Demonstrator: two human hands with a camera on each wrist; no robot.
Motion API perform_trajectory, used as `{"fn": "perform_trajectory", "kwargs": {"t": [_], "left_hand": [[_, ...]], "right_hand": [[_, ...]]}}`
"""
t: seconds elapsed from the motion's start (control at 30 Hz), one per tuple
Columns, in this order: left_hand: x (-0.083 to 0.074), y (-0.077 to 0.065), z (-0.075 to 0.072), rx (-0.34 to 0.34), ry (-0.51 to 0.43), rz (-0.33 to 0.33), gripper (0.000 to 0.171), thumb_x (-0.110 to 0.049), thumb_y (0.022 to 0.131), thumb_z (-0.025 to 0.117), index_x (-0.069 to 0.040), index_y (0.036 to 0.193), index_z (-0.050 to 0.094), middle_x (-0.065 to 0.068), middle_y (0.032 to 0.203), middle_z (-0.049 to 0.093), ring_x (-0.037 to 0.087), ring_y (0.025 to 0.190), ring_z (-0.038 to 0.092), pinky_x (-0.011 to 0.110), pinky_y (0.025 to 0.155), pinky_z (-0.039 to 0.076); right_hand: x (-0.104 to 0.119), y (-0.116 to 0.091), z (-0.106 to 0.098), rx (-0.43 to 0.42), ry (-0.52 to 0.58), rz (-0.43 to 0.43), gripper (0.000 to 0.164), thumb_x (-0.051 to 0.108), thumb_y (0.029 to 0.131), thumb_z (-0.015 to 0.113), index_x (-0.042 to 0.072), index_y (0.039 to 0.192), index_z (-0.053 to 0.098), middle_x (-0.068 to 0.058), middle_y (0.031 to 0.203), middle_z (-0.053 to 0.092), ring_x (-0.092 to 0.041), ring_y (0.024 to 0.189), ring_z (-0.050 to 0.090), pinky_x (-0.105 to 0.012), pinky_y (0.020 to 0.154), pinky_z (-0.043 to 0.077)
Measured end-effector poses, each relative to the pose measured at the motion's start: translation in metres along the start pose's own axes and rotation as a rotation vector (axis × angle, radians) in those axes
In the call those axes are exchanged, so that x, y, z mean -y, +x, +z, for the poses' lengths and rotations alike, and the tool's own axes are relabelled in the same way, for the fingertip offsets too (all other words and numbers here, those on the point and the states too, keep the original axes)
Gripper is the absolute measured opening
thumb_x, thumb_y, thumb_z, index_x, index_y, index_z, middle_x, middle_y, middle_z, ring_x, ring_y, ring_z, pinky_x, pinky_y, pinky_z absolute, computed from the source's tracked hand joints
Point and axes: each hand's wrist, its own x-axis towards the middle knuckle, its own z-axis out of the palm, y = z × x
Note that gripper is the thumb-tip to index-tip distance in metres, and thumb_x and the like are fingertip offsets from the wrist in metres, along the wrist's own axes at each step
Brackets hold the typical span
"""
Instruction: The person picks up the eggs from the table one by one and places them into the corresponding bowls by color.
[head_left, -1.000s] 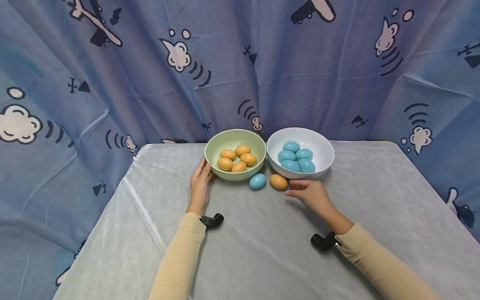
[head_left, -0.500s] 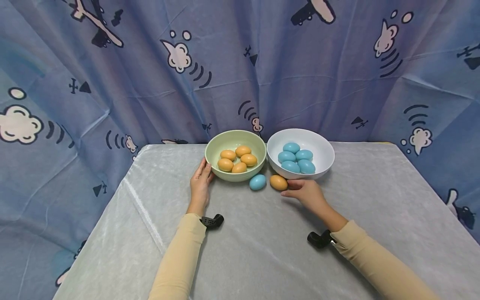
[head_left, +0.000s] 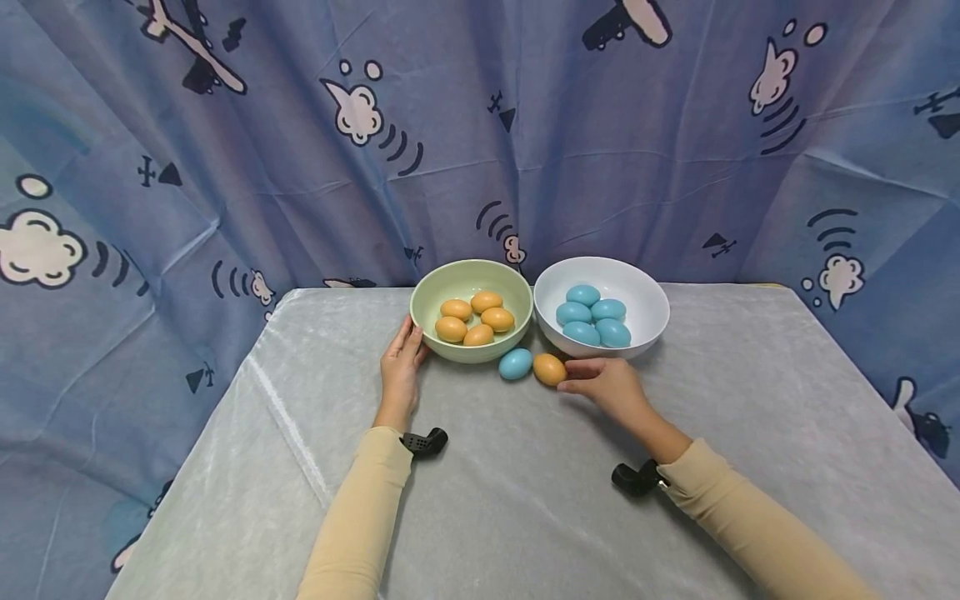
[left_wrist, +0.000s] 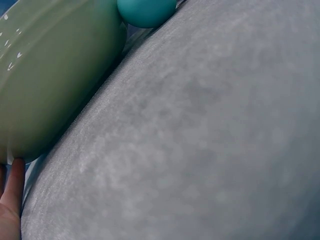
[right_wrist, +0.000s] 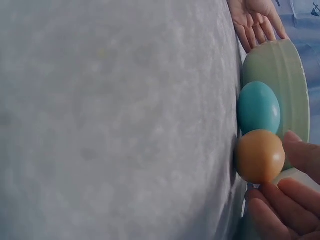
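Note:
My left hand point(head_left: 400, 367) rests with extended fingers against the left side of a green bowl point(head_left: 468, 353), which holds several orange eggs point(head_left: 477, 335). In front of the bowls lie a blue egg point(head_left: 515, 364) and an orange egg point(head_left: 550, 369), side by side on the cloth. My right hand point(head_left: 615, 392) reaches in from the right, its fingertips at the orange egg's right end. In the right wrist view, the thumb point(right_wrist: 302, 153) is beside that egg point(right_wrist: 260, 157) and the other fingers are just below it, with a gap between thumb and fingers.
A white bowl point(head_left: 651, 310) with several blue eggs point(head_left: 608, 308) stands right of the green one, close behind my right hand. Grey cloth point(head_left: 517, 500) covers the table. A patterned blue curtain point(head_left: 450, 150) hangs behind the table's back edge.
My right hand has moved left to the orange egg. That egg has shifted slightly left and turned, and is now right beside the blue egg. My left hand stays at the green bowl.

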Motion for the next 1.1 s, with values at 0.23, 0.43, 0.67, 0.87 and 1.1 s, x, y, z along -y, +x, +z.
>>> {"fn": "perform_trajectory", "kwargs": {"t": [0.23, 0.43, 0.67, 0.87, 1.1], "left_hand": [[-0.001, -0.002, 0.0, 0.013, 0.001, -0.002, 0.055, -0.026, 0.101, 0.06, -0.015, 0.152, 0.042, 0.001, 0.16, 0.037, 0.017, 0.144, 0.042, 0.036, 0.116, 0.041], [-0.001, -0.003, 0.0, 0.015, 0.0, -0.001, 0.055, -0.027, 0.1, 0.061, -0.016, 0.151, 0.043, 0.0, 0.159, 0.039, 0.017, 0.142, 0.044, 0.034, 0.114, 0.044], [-0.001, -0.001, 0.001, 0.004, 0.002, 0.001, 0.053, -0.025, 0.101, 0.06, -0.015, 0.151, 0.044, 0.001, 0.158, 0.04, 0.017, 0.141, 0.045, 0.034, 0.112, 0.045], [0.0, -0.001, 0.0, -0.003, 0.005, -0.005, 0.052, -0.024, 0.101, 0.06, -0.016, 0.15, 0.045, 0.001, 0.158, 0.041, 0.016, 0.141, 0.045, 0.032, 0.111, 0.046], [-0.001, -0.001, 0.001, 0.0, 0.011, 0.001, 0.054, -0.028, 0.1, 0.062, -0.016, 0.15, 0.045, 0.0, 0.158, 0.041, 0.016, 0.141, 0.046, 0.031, 0.11, 0.047]], "right_hand": [[-0.001, 0.005, 0.006, 0.02, -0.008, -0.018, 0.045, 0.02, 0.079, 0.085, -0.001, 0.116, 0.073, -0.018, 0.116, 0.073, -0.032, 0.111, 0.066, -0.023, 0.079, 0.053], [0.001, 0.011, 0.011, 0.033, 0.011, -0.025, 0.047, 0.017, 0.079, 0.084, -0.004, 0.119, 0.07, -0.02, 0.115, 0.072, -0.033, 0.109, 0.068, -0.032, 0.084, 0.057], [0.002, 0.014, 0.016, 0.008, 0.035, -0.022, 0.048, 0.014, 0.081, 0.083, -0.006, 0.122, 0.068, -0.021, 0.119, 0.07, -0.034, 0.111, 0.066, -0.044, 0.093, 0.056], [0.003, 0.015, 0.022, -0.026, 0.051, -0.016, 0.047, 0.011, 0.081, 0.082, -0.008, 0.122, 0.067, -0.023, 0.12, 0.069, -0.035, 0.112, 0.065, -0.047, 0.095, 0.055], [0.006, 0.013, 0.024, -0.043, 0.031, -0.038, 0.045, 0.01, 0.081, 0.081, -0.009, 0.12, 0.068, -0.023, 0.119, 0.07, -0.035, 0.11, 0.066, -0.047, 0.094, 0.055]]}}
